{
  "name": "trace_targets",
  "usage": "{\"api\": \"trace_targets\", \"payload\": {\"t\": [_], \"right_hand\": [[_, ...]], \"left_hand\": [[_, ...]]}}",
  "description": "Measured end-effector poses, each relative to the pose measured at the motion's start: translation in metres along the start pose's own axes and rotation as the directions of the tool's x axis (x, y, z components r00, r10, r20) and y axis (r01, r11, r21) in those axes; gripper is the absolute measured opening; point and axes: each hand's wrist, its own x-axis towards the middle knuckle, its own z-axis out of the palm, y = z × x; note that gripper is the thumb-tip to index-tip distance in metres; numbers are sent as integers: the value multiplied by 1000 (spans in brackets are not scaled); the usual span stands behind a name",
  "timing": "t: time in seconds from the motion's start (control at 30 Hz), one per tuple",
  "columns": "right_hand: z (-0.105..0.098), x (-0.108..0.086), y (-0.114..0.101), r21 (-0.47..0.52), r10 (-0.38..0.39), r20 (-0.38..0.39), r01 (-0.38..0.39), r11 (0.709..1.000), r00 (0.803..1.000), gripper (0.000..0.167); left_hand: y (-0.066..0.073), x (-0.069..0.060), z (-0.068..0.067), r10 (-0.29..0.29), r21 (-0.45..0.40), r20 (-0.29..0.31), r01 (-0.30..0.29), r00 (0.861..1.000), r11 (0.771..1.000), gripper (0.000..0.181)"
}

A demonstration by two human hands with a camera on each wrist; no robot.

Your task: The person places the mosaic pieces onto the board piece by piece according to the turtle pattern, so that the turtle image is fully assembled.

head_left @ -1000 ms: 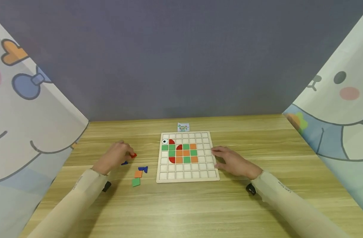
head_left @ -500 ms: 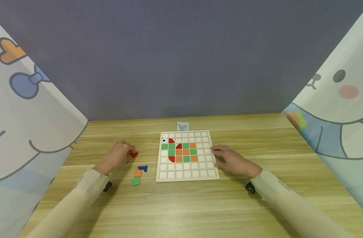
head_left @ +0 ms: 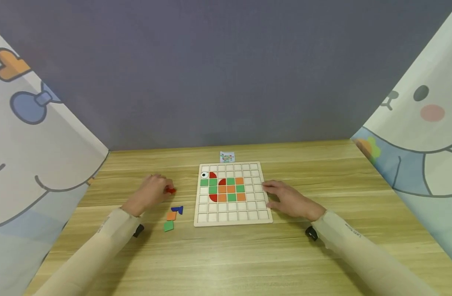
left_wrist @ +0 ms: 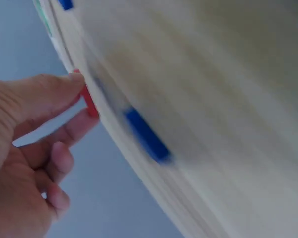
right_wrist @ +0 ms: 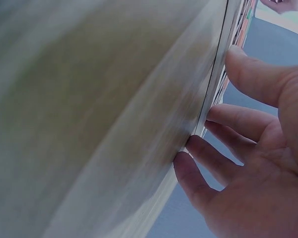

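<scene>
My left hand (head_left: 153, 191) is left of the board and pinches a small red piece (left_wrist: 90, 100) between thumb and fingertip, as the left wrist view shows. Below it in that view a blue piece (left_wrist: 147, 135) lies on the table. The wooden grid board (head_left: 233, 220) holds green, orange and red pieces and a round eye piece (head_left: 205, 175) near its top left corner. With its fingers fairly straight, my right hand (head_left: 290, 200) touches the board's right edge; in the right wrist view the thumb and fingertips meet that edge.
Between the left hand and the board lie dark blue pieces (head_left: 177, 210), an orange square (head_left: 171, 216) and a green square (head_left: 168, 225). A small picture card (head_left: 227, 157) is behind the board. A grey panel (head_left: 226, 82) stands along the table's back edge.
My left hand has moved slightly right towards the board, carrying the red piece. The right hand stays at the board's edge, and the pieces on the board look the same.
</scene>
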Motion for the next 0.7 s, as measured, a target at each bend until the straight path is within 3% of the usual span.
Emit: {"api": "trace_targets", "payload": {"t": [0.17, 0.33, 0.53, 0.63, 0.7], "right_hand": [[0, -1, 0, 1, -2, -4, 2, 1000, 1000, 60], [0, -1, -1, 14, 11, 8, -11, 1000, 1000, 60], [0, -1, 1, 5, -6, -11, 6, 1000, 1000, 59], [0, 0, 1, 3, -22, -24, 22, 1000, 999, 58], [0, 0, 1, -1, -21, -24, 21, 1000, 999, 58]], "left_hand": [[25, 25, -2, 108, -4, -58, -108, 992, 994, 15], [61, 56, -3, 257, 13, -67, -257, 964, 966, 15], [107, 97, 5, 395, -2, 3, -395, 919, 919, 16], [126, 116, 10, 418, 11, 45, -419, 907, 908, 13], [136, 128, 14, 416, 29, 73, -419, 906, 908, 12]]}}
